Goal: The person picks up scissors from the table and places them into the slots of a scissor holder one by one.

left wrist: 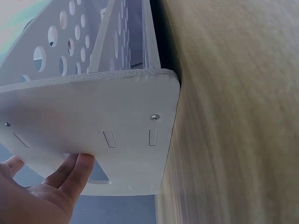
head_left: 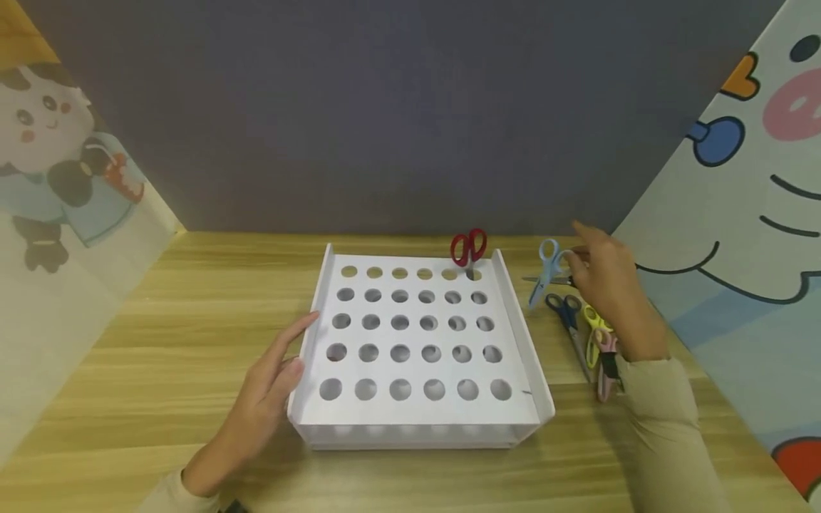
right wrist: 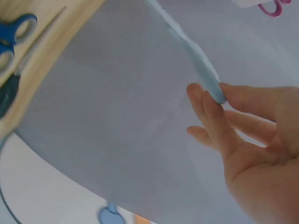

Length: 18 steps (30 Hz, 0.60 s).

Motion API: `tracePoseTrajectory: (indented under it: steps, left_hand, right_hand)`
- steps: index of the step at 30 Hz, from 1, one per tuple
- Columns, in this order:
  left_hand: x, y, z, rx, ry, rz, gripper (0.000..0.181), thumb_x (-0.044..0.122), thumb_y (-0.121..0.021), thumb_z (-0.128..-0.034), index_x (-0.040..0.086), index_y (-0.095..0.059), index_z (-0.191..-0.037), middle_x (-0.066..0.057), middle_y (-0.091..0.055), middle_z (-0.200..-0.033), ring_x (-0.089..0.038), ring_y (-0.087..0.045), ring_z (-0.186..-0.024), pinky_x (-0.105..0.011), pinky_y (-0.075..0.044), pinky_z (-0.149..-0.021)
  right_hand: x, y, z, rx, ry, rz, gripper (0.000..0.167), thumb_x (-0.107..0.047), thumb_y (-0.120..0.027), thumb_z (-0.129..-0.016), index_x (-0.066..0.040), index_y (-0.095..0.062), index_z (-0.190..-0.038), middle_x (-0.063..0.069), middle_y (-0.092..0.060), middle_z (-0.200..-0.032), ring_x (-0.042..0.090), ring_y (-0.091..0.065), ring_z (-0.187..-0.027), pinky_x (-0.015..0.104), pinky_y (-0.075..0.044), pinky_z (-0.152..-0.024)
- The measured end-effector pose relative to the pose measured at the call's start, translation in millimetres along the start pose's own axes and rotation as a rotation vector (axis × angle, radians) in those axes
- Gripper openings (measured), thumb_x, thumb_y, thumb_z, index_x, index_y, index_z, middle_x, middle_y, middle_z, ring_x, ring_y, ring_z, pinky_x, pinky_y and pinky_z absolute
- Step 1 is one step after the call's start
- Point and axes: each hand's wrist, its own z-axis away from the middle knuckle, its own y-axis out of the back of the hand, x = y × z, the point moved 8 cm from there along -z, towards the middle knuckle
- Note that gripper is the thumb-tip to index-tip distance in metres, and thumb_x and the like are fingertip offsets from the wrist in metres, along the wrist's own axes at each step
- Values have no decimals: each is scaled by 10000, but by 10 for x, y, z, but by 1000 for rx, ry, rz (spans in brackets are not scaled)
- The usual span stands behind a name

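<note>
A white rack (head_left: 413, 310) with rows of round holes stands in the middle of the table. My left hand (head_left: 256, 399) rests against its left side. In the left wrist view, fingertips of that hand (left wrist: 42, 200) touch the edge of a cutout in the white side panel (left wrist: 131, 93). My right hand (head_left: 603, 278) pinches light blue scissors (head_left: 544, 281) by one handle loop, to the right of the rack. They hang blades down, raised above the table in the right wrist view. Red scissors (head_left: 470, 259) stand handles up in a back-row hole near the right corner.
Dark blue scissors (head_left: 568, 315), yellow-green scissors (head_left: 591, 350) and pink scissors (head_left: 605, 345) lie on the table right of the rack. Dark-handled scissors (right wrist: 9, 93) lie close to my right hand. A grey panel (head_left: 398, 121) rises behind, with printed panels at both sides.
</note>
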Motion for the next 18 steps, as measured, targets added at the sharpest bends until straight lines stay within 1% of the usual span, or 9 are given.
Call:
tracePoseTrajectory:
  steps: [1, 4, 6, 9, 10, 12, 14, 16, 18]
  left_hand:
    - [4, -2, -1, 3, -1, -7, 555, -33, -322, -1027, 93, -280, -1566, -217, -718, -1001, -304, -722, -792, -388, -603, -587]
    - [12, 2, 0, 11, -1, -27, 556, -31, -327, -1025, 96, -285, -1565, -223, -722, -957, -291, -722, -770, -376, -599, -576]
    - [8, 10, 2, 12, 6, -36, 556, -25, -330, -1027, 107, -289, -1565, -217, -721, -974, -289, -723, -776, -374, -600, -581]
    - [-2, 12, 7, 5, 15, -35, 557, -20, -331, -1029, 118, -288, -1567, -206, -715, -1029, -297, -724, -798, -380, -604, -592]
    - [-2, 11, 8, 2, 15, -34, 558, -20, -331, -1029, 118, -287, -1568, -204, -715, -1033, -299, -724, -799, -382, -604, -593]
    - [-3, 9, 10, -1, 19, -33, 558, -17, -331, -1030, 122, -287, -1568, -195, -720, -1026, -299, -724, -797, -382, -604, -594]
    - [5, 8, 10, -3, 19, -33, 558, -16, -328, -1030, 124, -285, -1569, -196, -728, -979, -297, -723, -787, -381, -603, -593]
    - [21, 9, 4, 0, 15, -36, 559, -17, -330, -1029, 125, -287, -1568, -203, -729, -944, -292, -721, -771, -376, -601, -589]
    - [32, 0, -11, -2, 15, -16, 556, -15, -328, -1033, 129, -287, -1568, -192, -730, -953, -300, -722, -781, -383, -603, -596]
  right_hand:
    - [-40, 31, -1, 23, 15, 10, 371, 97, -621, -900, 173, -569, -1259, 406, -539, -1256, 535, -639, -960, 631, -537, -777]
    - [-161, 95, 12, 87, 68, 50, 197, 94, -630, -901, 172, -669, -1077, 414, -568, -1188, 569, -618, -949, 651, -526, -776]
    - [-217, 108, 23, 115, 100, 66, 129, 100, -630, -902, 166, -692, -995, 402, -603, -1117, 566, -619, -924, 639, -534, -750]
    - [-236, 104, 43, 120, 102, 88, 127, 95, -621, -912, 169, -676, -999, 361, -648, -975, 489, -643, -754, 581, -536, -637]
    - [-229, 98, 49, 113, 94, 97, 131, 86, -615, -920, 167, -668, -1008, 343, -657, -913, 455, -633, -687, 560, -523, -593]
    - [-205, 98, 57, 104, 68, 114, 137, 65, -603, -935, 155, -655, -1024, 317, -663, -824, 419, -616, -611, 547, -493, -552]
    - [-189, 127, 63, 113, 41, 122, 148, 28, -598, -953, 135, -647, -1042, 312, -670, -810, 422, -616, -589, 557, -482, -542]
    - [-195, 180, 59, 130, 14, 108, 166, -11, -589, -973, 116, -646, -1064, 311, -682, -849, 450, -644, -655, 569, -494, -575]
    - [-227, 273, 58, 178, -1, 97, 183, -53, -596, -983, 94, -653, -1074, 303, -691, -881, 457, -659, -704, 577, -489, -602]
